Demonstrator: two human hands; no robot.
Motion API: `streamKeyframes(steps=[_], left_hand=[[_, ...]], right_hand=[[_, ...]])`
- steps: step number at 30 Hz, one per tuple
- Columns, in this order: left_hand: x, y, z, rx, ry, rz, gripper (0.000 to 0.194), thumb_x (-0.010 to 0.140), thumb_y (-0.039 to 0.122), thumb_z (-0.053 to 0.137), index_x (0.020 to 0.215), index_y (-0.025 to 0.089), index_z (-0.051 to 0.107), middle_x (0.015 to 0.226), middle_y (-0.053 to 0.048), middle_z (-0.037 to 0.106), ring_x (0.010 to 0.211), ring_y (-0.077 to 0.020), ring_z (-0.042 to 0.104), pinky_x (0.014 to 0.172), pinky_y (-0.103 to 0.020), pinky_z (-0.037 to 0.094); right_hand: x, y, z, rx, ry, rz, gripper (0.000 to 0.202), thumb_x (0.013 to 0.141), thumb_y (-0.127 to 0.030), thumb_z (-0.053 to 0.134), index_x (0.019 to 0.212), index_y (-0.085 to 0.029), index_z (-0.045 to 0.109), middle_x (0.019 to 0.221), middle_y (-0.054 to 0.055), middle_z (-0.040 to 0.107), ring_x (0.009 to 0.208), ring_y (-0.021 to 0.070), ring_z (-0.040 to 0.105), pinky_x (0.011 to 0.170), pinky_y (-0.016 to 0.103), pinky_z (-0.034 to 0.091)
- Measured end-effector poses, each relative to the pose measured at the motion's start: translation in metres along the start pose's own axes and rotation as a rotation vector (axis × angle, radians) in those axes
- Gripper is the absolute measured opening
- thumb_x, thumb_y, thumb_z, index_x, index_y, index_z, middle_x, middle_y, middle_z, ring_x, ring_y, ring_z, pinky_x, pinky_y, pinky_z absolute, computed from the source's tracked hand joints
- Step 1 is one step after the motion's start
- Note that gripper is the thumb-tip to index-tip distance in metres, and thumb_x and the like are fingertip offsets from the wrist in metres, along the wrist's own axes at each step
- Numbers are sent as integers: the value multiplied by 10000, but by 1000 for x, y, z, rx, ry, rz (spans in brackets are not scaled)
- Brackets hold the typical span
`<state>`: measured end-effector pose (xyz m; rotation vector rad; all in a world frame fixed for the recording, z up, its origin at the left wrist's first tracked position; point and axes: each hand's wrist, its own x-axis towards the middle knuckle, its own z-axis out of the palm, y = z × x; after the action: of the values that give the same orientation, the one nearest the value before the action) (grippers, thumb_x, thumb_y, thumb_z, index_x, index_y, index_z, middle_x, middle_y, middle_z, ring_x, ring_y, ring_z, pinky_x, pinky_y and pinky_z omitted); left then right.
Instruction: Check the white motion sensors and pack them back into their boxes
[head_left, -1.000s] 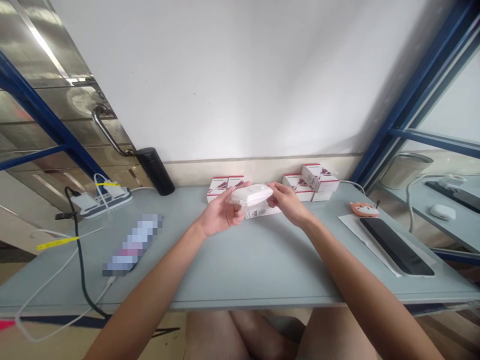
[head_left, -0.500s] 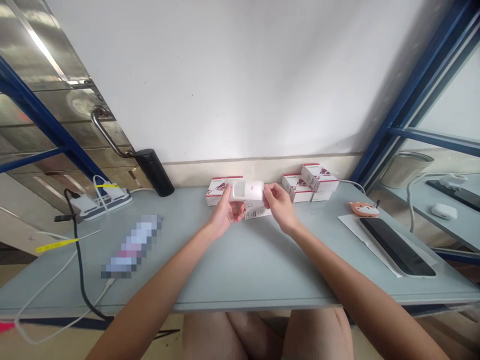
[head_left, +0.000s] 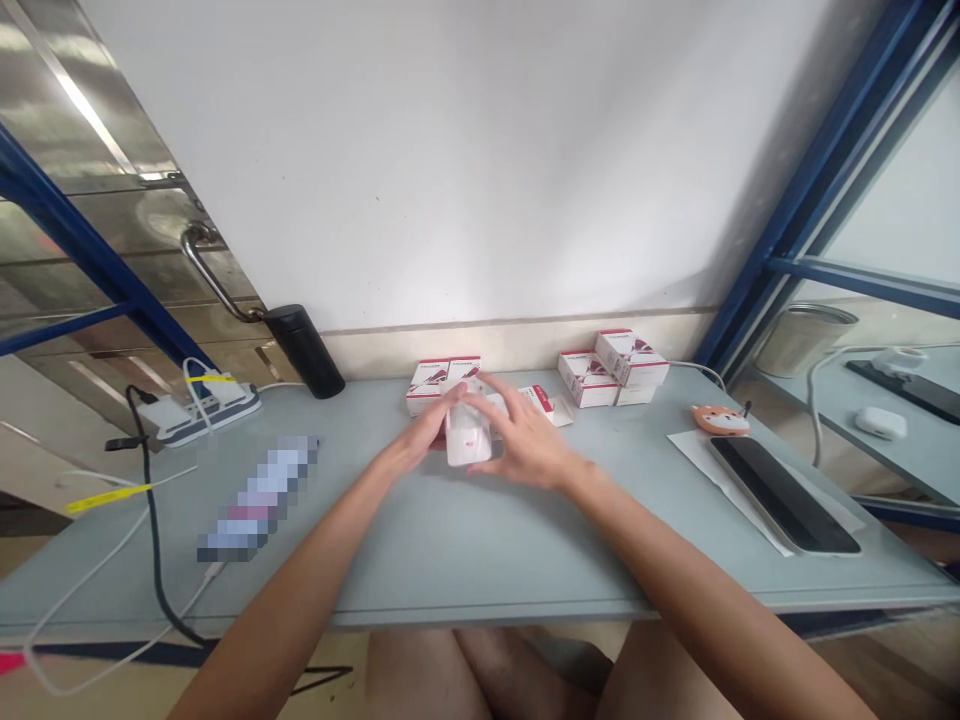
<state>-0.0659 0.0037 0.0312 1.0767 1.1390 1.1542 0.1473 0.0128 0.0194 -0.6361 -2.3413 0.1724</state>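
A small white rounded plastic device (head_left: 469, 446) with a tiny red mark is between my hands, just above the table. It stands end-on towards me, and something clear and filmy shows near its top. My left hand (head_left: 420, 437) is closed on its left side, with the fingers partly hidden behind it. From the right, my right hand (head_left: 529, 440) curves round it, fingers over the top and thumb by the lower edge. Behind the right hand lies an opened white and red carton (head_left: 538, 398) with its flap out. White cartons (head_left: 427, 378) stand behind my left hand.
More white and red cartons (head_left: 589, 380) are stacked at the back right. A black bottle (head_left: 306, 350) and a power strip (head_left: 210, 412) stand at the left, near a charging phone (head_left: 259, 500). At the right are an orange animal-shaped item (head_left: 720, 420) and a dark phone (head_left: 784, 495) on paper.
The white device has turned from lying sideways to pointing towards me and come slightly lower and nearer. My right hand has moved from its right end to over it. The opened carton shows more.
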Motion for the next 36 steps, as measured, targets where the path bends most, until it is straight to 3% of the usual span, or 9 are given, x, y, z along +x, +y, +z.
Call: streamKeyframes(steps=[3, 7, 13, 16, 20, 24, 29, 32, 36], left_hand=[[1, -5, 11, 83, 17, 142, 490, 847, 629, 759, 1104, 213, 776, 946, -78, 782, 941, -279, 728, 759, -315, 545], [-4, -7, 29, 155, 47, 292, 419, 899, 621, 700, 1044, 233, 766, 1033, -85, 749, 1105, -309, 663, 941, -360, 528], [-9, -19, 32, 521, 10, 458, 407, 778, 415, 875, 1152, 313, 752, 1425, -80, 631, 1502, -361, 347, 1304, -475, 169], [-7, -24, 27, 830, -10, 560, 351, 803, 357, 831, 1122, 291, 700, 1453, -109, 587, 1495, -389, 344, 1284, -558, 181], [-11, -17, 25, 1173, -76, 593, 220, 860, 313, 708, 1011, 261, 557, 1306, -97, 619, 1261, -344, 531, 1111, -523, 414], [-22, -8, 26, 1263, -142, 531, 234, 873, 338, 664, 986, 262, 474, 1147, -47, 604, 861, -237, 597, 779, -387, 499], [-23, -8, 25, 1316, -126, 645, 254, 865, 301, 671, 994, 260, 457, 1277, -61, 586, 956, -247, 611, 792, -385, 508], [-21, -11, 23, 1290, -80, 772, 239, 861, 261, 680, 982, 253, 474, 1333, -84, 581, 1076, -277, 613, 878, -415, 517], [-19, -11, 20, 1262, -46, 843, 246, 846, 216, 695, 971, 251, 487, 1347, -95, 569, 1171, -292, 610, 945, -440, 522]], right_hand=[[2, -2, -5, -73, -16, -21, 939, 848, -415, 841, 1637, -387, 332, 1679, 123, 366, 1558, 384, 335, 1174, 573, 461], [6, 7, -26, -56, 109, 166, 881, 828, -528, 811, 1596, -354, 415, 1558, 153, 471, 1440, 393, 446, 1087, 560, 520], [-1, 56, -44, -124, 310, 534, 854, 791, -557, 811, 1524, -247, 501, 1378, 197, 521, 1325, 419, 485, 1118, 576, 446], [-11, 77, -49, -265, 259, 634, 828, 751, -490, 850, 1478, -234, 548, 1398, 214, 488, 1362, 455, 432, 1127, 611, 397], [-21, 82, -57, -171, -10, 571, 811, 759, -589, 825, 1471, -308, 559, 1355, 166, 509, 1375, 417, 442, 1112, 578, 429], [-24, 74, -68, -145, -165, 519, 765, 752, -537, 831, 1451, -354, 582, 1336, 136, 525, 1386, 399, 441, 1134, 581, 429], [-29, 69, -70, -105, -272, 507, 758, 698, -452, 854, 1414, -377, 616, 1327, 120, 534, 1369, 411, 448, 1092, 596, 468], [-25, 66, -61, -149, -180, 448, 828, 675, -378, 860, 1457, -343, 590, 1316, 135, 530, 1332, 411, 467, 1098, 601, 460], [-14, 58, -46, -244, 135, 476, 834, 715, -459, 861, 1480, -303, 567, 1315, 168, 514, 1293, 439, 468, 1081, 650, 442]])
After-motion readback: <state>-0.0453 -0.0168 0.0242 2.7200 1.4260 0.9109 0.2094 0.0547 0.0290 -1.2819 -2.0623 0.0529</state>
